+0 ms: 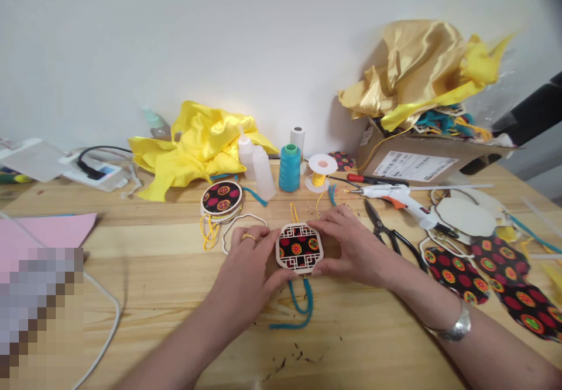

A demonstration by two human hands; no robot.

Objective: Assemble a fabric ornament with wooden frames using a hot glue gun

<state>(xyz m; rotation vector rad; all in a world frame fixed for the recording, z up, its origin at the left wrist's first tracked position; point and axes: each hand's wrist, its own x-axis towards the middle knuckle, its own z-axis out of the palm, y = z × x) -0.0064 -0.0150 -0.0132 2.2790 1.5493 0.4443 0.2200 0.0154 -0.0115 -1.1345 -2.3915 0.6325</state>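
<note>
Between my two hands is a small fabric-covered ornament [299, 247] with a pale lattice frame over dark floral cloth. My left hand [251, 261] grips its left and lower-left edge, thumb along the bottom. On the opposite edge, the fingers and thumb of my right hand [345, 242] hold the rim. A teal cord [311, 302] hangs from the ornament's lower side onto the table, and a yellow loop [293, 211] sticks out at the top. Just behind my left hand lies a thin pale outline frame [226, 232], partly covered by the fingers.
Black scissors [381, 229] and a white glue gun [401, 197] lie to the right, near dark floral cloth pieces [456, 276]. Behind stand a teal thread spool [290, 169], squeeze bottles [264, 173] and yellow satin [193, 150]. A stuffed cardboard box [386, 158] occupies the back right.
</note>
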